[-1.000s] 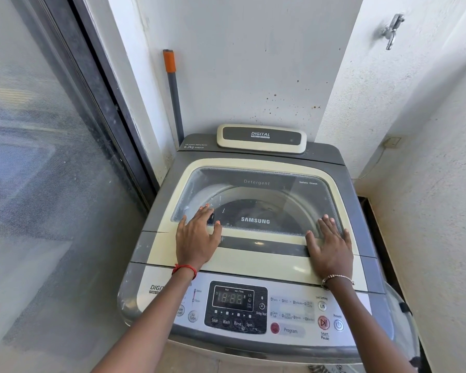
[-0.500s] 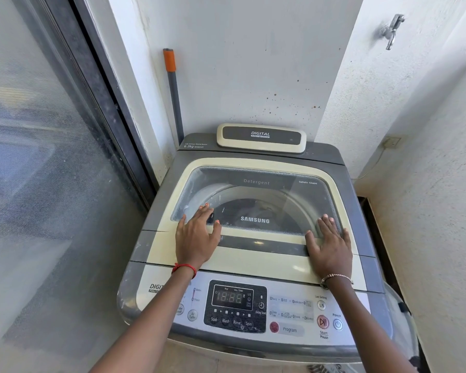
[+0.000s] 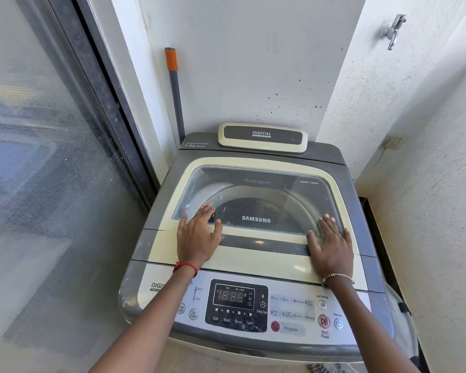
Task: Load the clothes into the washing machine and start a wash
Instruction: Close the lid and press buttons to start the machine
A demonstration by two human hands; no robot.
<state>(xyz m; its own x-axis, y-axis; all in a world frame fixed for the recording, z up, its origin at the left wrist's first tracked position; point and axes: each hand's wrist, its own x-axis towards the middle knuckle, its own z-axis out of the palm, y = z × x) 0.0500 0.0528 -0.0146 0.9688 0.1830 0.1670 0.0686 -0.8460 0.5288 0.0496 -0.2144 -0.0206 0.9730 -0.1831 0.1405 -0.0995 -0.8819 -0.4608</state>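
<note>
A grey and cream top-loading washing machine (image 3: 334,157) fills the middle of the view. Its glass lid (image 3: 258,200) is down and flat. My left hand (image 3: 198,236) lies palm-down on the lid's front left, fingers spread. My right hand (image 3: 331,243) lies palm-down on the lid's front right, fingers together. Neither hand holds anything. The control panel (image 3: 237,304) sits near me, with a display reading 18:88, a red start/pause button (image 3: 324,321) and a blue power button (image 3: 339,324). No clothes show through the glass or around the machine.
A grey pole with an orange tip (image 3: 174,90) leans in the corner behind the machine. A sliding glass door (image 3: 38,184) runs along the left. White walls close in behind and on the right, with a tap (image 3: 393,30) high up. A clear plastic rim (image 3: 404,319) shows at lower right.
Both hands stay flat on the lid in the same places. Nothing else has visibly moved.
</note>
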